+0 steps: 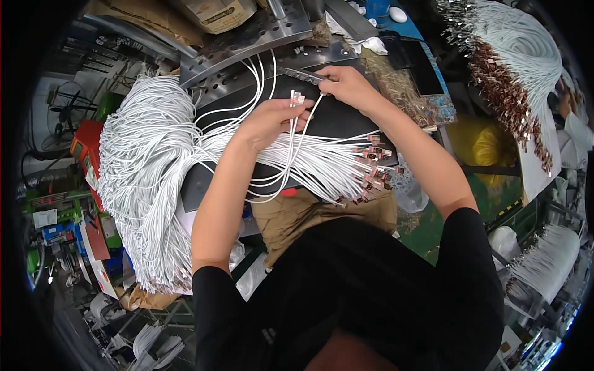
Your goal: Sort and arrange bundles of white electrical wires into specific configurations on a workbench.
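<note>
My left hand (pixel 269 120) grips a few thin white cables (pixel 291 154) just below their small metal plug ends (pixel 296 96), which stick up above my fingers. My right hand (pixel 349 83) pinches one white cable at a metal fixture bar (pixel 303 74) on the black work surface (pixel 337 120). The held cables loop down toward my lap. A fan of finished white cables with reddish connector tips (pixel 371 167) lies across the black surface under my right forearm.
A big bundle of white cables (pixel 145 179) hangs over the left of the bench. Perforated steel plates (pixel 247 37) and a cardboard box (pixel 216 12) stand behind. More cable bundles (pixel 513 68) with metal tips hang at right, above a yellow bag (pixel 486 145).
</note>
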`<control>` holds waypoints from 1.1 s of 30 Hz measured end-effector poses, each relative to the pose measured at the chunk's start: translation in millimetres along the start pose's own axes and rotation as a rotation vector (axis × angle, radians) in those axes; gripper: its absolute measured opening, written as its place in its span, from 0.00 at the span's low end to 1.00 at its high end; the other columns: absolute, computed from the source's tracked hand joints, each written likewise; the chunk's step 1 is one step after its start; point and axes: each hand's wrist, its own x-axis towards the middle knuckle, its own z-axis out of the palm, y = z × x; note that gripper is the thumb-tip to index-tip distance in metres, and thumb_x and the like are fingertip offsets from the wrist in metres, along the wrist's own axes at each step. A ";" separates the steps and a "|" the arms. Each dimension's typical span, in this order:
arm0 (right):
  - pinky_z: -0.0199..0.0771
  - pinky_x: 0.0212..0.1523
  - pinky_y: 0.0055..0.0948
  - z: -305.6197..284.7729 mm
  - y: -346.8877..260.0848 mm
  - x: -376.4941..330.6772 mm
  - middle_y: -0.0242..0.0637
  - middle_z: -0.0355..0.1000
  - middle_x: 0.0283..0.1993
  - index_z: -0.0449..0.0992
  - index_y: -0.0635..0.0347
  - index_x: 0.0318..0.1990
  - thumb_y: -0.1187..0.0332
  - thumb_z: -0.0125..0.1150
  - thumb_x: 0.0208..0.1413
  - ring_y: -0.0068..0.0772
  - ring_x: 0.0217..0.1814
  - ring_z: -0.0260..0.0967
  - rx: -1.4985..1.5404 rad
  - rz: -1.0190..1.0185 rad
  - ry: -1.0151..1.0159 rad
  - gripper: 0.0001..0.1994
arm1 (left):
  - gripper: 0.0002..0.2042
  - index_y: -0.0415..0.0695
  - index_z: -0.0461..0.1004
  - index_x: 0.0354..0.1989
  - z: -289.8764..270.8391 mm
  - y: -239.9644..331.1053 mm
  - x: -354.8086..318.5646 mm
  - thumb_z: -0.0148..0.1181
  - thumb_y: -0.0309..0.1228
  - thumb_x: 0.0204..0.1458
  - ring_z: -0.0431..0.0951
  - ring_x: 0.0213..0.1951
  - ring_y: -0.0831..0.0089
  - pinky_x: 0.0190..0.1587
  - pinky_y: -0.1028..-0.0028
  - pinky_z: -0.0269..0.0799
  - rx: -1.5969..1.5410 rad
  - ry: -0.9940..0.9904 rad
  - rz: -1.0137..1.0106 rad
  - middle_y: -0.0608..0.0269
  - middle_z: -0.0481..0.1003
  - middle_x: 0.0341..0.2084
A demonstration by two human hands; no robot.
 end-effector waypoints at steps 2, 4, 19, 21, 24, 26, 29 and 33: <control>0.70 0.39 0.22 -0.3 -3.0 -0.8 0.34 0.78 0.35 0.78 0.66 0.53 0.69 0.58 0.55 0.20 0.35 0.71 0.012 0.013 -0.052 0.18 | 0.12 0.40 0.81 0.43 -2.9 -0.2 -0.1 0.61 0.37 0.61 0.77 0.30 0.79 0.38 0.78 0.74 0.041 0.009 -0.031 0.68 0.78 0.28; 0.70 0.39 0.22 -0.5 -1.6 -1.1 0.34 0.78 0.35 0.77 0.66 0.53 0.69 0.59 0.55 0.19 0.35 0.71 0.016 0.021 -0.076 0.18 | 0.13 0.40 0.81 0.44 -4.1 0.1 1.5 0.61 0.37 0.61 0.77 0.30 0.79 0.37 0.79 0.73 0.128 0.036 -0.090 0.68 0.78 0.28; 0.72 0.43 0.24 -23.8 -7.5 -4.3 0.34 0.79 0.41 0.78 0.65 0.51 0.60 0.73 0.53 0.21 0.40 0.73 0.085 0.142 -0.145 0.22 | 0.12 0.42 0.81 0.36 -13.4 -3.4 5.8 0.65 0.40 0.57 0.74 0.25 0.82 0.31 0.82 0.68 0.190 0.135 -0.014 0.72 0.76 0.23; 0.72 0.43 0.24 -23.2 -5.1 -6.0 0.35 0.79 0.41 0.78 0.64 0.51 0.60 0.73 0.53 0.21 0.41 0.73 0.059 0.098 -0.177 0.22 | 0.12 0.42 0.81 0.35 -12.2 -2.5 7.0 0.65 0.39 0.57 0.74 0.25 0.82 0.31 0.82 0.68 0.233 0.142 -0.007 0.72 0.76 0.23; 0.72 0.44 0.23 -22.1 -2.8 -7.2 0.35 0.79 0.42 0.79 0.64 0.50 0.61 0.73 0.53 0.21 0.41 0.73 0.009 0.014 -0.236 0.21 | 0.12 0.43 0.81 0.34 -9.3 -0.8 9.8 0.66 0.40 0.56 0.75 0.25 0.81 0.31 0.81 0.69 0.272 0.158 -0.059 0.71 0.77 0.24; 0.71 0.45 0.23 -21.3 -5.9 -6.4 0.35 0.80 0.42 0.79 0.63 0.50 0.61 0.73 0.52 0.21 0.42 0.73 -0.047 -0.006 -0.237 0.21 | 0.12 0.43 0.81 0.34 -8.9 -0.2 11.1 0.67 0.40 0.56 0.75 0.25 0.81 0.31 0.81 0.69 0.288 0.148 -0.071 0.71 0.77 0.24; 0.71 0.45 0.23 -20.7 -5.6 -8.3 0.36 0.80 0.41 0.79 0.63 0.50 0.60 0.73 0.52 0.21 0.42 0.73 -0.097 -0.036 -0.238 0.21 | 0.12 0.43 0.81 0.35 -6.0 2.3 11.4 0.67 0.40 0.55 0.75 0.25 0.81 0.31 0.80 0.69 0.322 0.134 -0.092 0.71 0.77 0.24; 0.71 0.45 0.23 -19.6 -2.9 -8.0 0.35 0.80 0.40 0.79 0.62 0.49 0.60 0.74 0.52 0.21 0.41 0.73 -0.150 -0.075 -0.233 0.21 | 0.12 0.43 0.81 0.33 5.4 7.2 7.6 0.66 0.40 0.56 0.73 0.23 0.82 0.28 0.82 0.65 0.262 0.176 -0.082 0.73 0.76 0.21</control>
